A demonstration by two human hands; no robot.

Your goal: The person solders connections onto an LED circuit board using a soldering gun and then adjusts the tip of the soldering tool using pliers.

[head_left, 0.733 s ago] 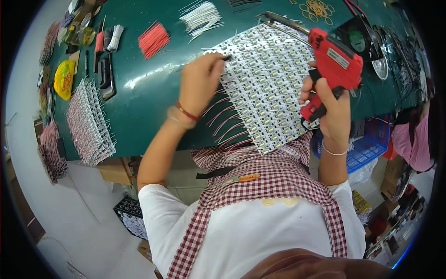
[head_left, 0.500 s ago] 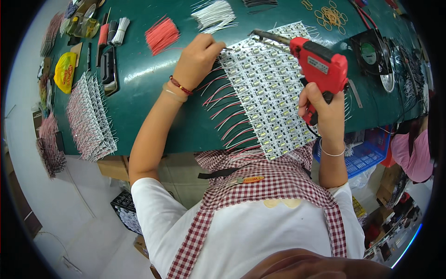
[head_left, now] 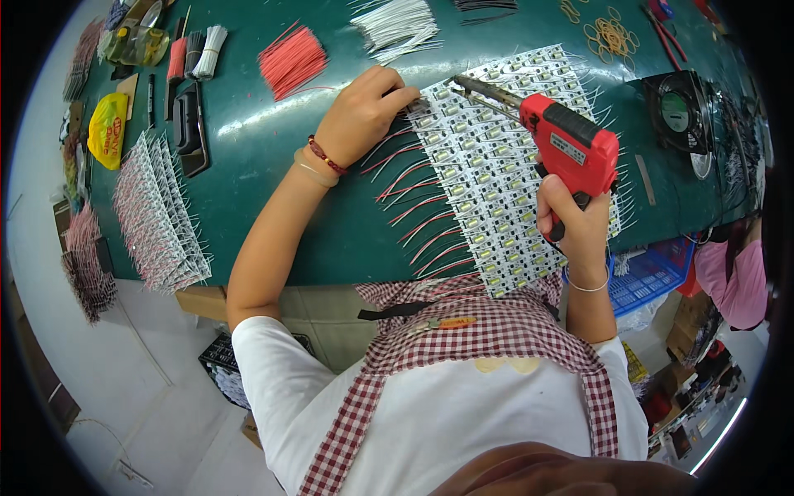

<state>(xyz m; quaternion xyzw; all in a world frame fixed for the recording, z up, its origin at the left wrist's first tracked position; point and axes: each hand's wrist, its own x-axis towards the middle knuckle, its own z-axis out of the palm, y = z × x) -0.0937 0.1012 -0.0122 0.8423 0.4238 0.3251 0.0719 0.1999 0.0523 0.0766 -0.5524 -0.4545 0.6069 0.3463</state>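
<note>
My right hand [head_left: 576,217] is wrapped around the handle of a red and black soldering gun [head_left: 571,140]. Its long tip reaches left over the top rows of a white sheet of small LED circuit boards [head_left: 496,190]. At the sheet's upper left corner my left hand [head_left: 365,112] is pinched closed; what lies between the fingertips is too small to make out. Red and white wires [head_left: 426,223] stick out along the sheet's left edge, and short pale wires fringe its right edge. The sheet lies on the green table [head_left: 273,198] and hangs slightly over its near edge.
Bundles of red wires [head_left: 292,62] and white wires [head_left: 397,29] lie beyond my hands, with rubber bands [head_left: 612,37] to the right. Finished-looking wired boards [head_left: 157,219] stack at left. A black fan [head_left: 674,112] stands at right, above a blue crate [head_left: 645,277].
The soldering gun's tip has come a little nearer to me over the sheet. The sheet and my left hand appear shifted slightly right and nearer; the left fingers stay pinched at its corner.
</note>
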